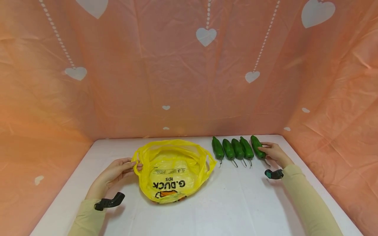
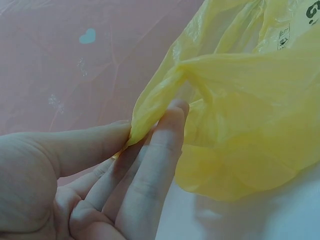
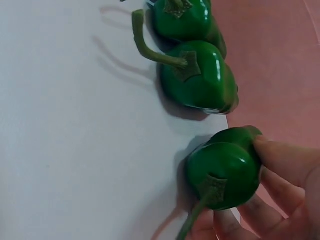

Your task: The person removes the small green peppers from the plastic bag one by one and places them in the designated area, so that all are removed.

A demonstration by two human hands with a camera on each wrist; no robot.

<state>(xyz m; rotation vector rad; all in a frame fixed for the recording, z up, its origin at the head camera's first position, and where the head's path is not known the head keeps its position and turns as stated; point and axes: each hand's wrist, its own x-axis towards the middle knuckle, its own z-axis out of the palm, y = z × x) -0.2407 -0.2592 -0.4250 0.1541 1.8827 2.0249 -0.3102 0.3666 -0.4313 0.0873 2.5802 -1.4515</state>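
Observation:
A yellow plastic bag [image 1: 174, 183] with "G.DUCK" print lies on the white table, its mouth spread wide. My left hand [image 1: 119, 170] pinches the bag's left handle between thumb and fingers; the left wrist view shows the yellow film [image 2: 155, 107] bunched in that pinch. On the right, my right hand [image 1: 274, 153] holds the rightmost green pepper [image 1: 257, 147], thumb on one side and fingers round the other. In the right wrist view this pepper [image 3: 225, 172] has its stem toward the camera, apart from the neighbouring pepper [image 3: 200, 80].
Several more green peppers [image 1: 228, 149] stand in a row between the bag and my right hand, stems toward me. The white table [image 1: 224, 203] ends at a pink-orange cloth backdrop [image 1: 177, 82] with white hearts, which also rises at both sides.

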